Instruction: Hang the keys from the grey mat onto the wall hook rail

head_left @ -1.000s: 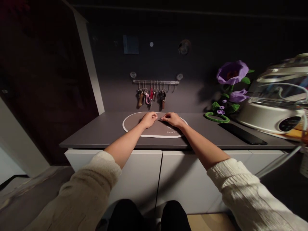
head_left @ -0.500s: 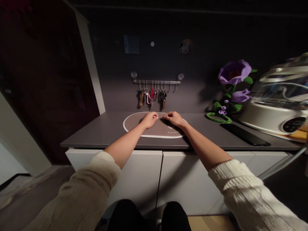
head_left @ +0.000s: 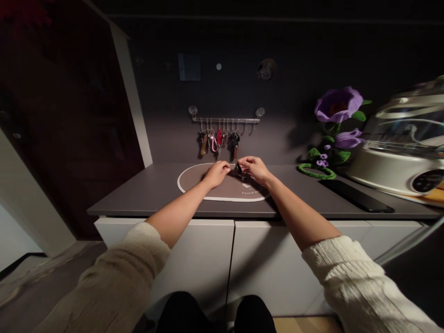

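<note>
Over the oval brown mat (head_left: 194,179) with a white border, my two hands meet at a small set of keys (head_left: 238,169) with a dark, shiny piece. My right hand (head_left: 255,169) pinches the keys from the right, fingers bent. My left hand (head_left: 217,174) is closed in a pinch at their left side, its fingertips close to the ring end. The exact shape of the keys is partly hidden by my fingers and too small to make out.
Behind the mat, a clear hook rail (head_left: 225,120) on the wall carries several key sets (head_left: 212,142). To the right stand a purple flower ornament (head_left: 338,106), a black phone (head_left: 355,195) and a white appliance (head_left: 391,166). White cabinet doors (head_left: 194,259) are below the counter (head_left: 149,189).
The dark keys between my hands now show, where they were hidden before. My right hand has turned and lifted slightly, its fingers more extended. My left fingers reach a little further right.
</note>
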{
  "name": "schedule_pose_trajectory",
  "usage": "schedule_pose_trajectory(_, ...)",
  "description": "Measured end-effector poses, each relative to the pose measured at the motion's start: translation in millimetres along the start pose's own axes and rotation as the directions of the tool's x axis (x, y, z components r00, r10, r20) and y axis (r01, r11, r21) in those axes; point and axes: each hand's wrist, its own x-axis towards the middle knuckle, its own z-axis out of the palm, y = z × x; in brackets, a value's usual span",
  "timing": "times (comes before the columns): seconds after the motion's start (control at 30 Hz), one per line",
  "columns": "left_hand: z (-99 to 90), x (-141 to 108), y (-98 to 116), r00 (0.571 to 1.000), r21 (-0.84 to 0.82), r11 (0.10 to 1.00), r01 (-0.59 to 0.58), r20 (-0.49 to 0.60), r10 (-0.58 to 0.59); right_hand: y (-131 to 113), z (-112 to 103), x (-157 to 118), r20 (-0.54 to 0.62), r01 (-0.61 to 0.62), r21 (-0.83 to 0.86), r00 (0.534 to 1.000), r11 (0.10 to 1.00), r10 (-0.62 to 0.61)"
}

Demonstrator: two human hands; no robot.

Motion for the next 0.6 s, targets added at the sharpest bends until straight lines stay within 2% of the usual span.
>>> schedule_pose_trajectory(0.2, -2.5, -1.0, 8.9, 0.998, -0.025, 0.999, -0.029, -0.051, 0.028, -3.1, -1.7, -0.1, 0.063, -0.017, 0.210, 0.998, 0.978, 0.004)
schedule_pose_trajectory(0.4, -3.7, -3.1, 14.9, 0.994, -0.036, 0.996, -0.087, -0.071, 0.084, -1.7, -4.0, 2.5, 0.090, -0.043, 0.312, 0.996, 0.949, 0.016)
schedule_pose_trajectory(0.6, -4.1, -3.6, 20.1, 0.990, -0.003, 0.997, -0.074, -0.124, 0.073, 0.7, -2.4, 3.7, 0.172, -0.085, 0.395, 0.985, 0.915, 0.017)
